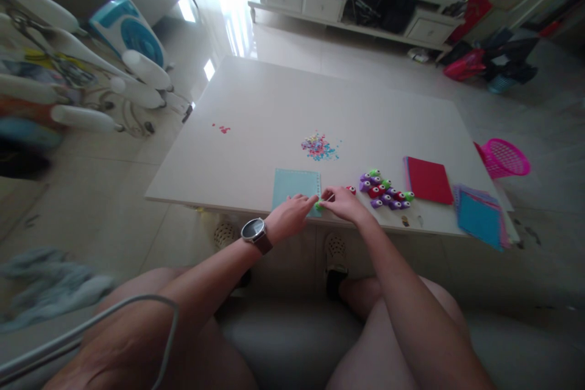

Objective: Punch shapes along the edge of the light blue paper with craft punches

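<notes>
The blue sheet (296,181) lay at the near edge of the table (256,103), a row of small holes along its right side, with a green punch (319,206) at its lower right corner. The left hand (292,217) rested palm down on the sheet, fingers extended and gripping nothing visible; the right hand (342,202) had thumb and fingers drawn together at the punch, though whether they grasped it could not be told. If the left hand pressed too lightly, the sheet could twist and put a hole out of line; a punch set askew might tear the margin. A sweep of the right forearm could knock the other punches (388,192), heaped close by, off the edge. The pale tabletop also bore loose confetti (320,146), easily scattered, a few red bits (223,130) farther left, a red stack (429,181) and, at the right corner, a blue-topped stack (479,216) that seemed to overhang. Beyond, a white cabinet (324,6) stood on glossy tiles, a pink basket (507,158) beside the table.
</notes>
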The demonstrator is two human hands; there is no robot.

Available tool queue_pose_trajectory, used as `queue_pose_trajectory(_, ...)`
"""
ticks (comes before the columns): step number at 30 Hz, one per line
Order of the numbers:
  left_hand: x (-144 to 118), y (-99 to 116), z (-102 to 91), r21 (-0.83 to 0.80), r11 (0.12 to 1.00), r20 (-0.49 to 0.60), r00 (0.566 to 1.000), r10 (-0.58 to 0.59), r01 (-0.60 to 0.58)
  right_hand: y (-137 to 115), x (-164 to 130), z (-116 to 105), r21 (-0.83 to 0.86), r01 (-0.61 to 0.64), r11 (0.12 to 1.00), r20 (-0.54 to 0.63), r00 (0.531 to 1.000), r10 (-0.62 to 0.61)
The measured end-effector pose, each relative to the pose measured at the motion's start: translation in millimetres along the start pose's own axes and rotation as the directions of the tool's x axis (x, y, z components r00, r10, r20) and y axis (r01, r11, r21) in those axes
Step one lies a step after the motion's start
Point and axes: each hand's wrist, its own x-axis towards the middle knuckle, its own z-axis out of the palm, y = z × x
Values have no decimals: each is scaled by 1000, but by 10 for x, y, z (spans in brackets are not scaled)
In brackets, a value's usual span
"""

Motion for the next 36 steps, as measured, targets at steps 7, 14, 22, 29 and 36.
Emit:
queue_pose_trajectory(7, -9, -62, 27, -46, 998, -24, 999, 49, -50, -53, 64, 36, -110, -121, 987, -44, 992, 117)
queue_pose_trajectory(14, 34, -82, 29, -78, 996, -38, 998, 47, -50, -230, 111, -44, -259, -224, 940, -14, 974, 228)
queue_pose_trajectory(22, 55, -43, -41, -77, 996, -36, 999, 37, -39, -297, 146, -105, -316, -248, 916, -5, 966, 260)
queue_pose_trajectory(29, 82, -16, -50, -35, 999, -11, 999, 34, -35, -301, 123, -75, -343, -252, 905, -17, 965, 262)
queue_pose_trajectory(36, 115, 31, -63, 33, 999, -8, 1000, 15, -14, -331, 138, -28, -346, -244, 906, -23, 967, 252)
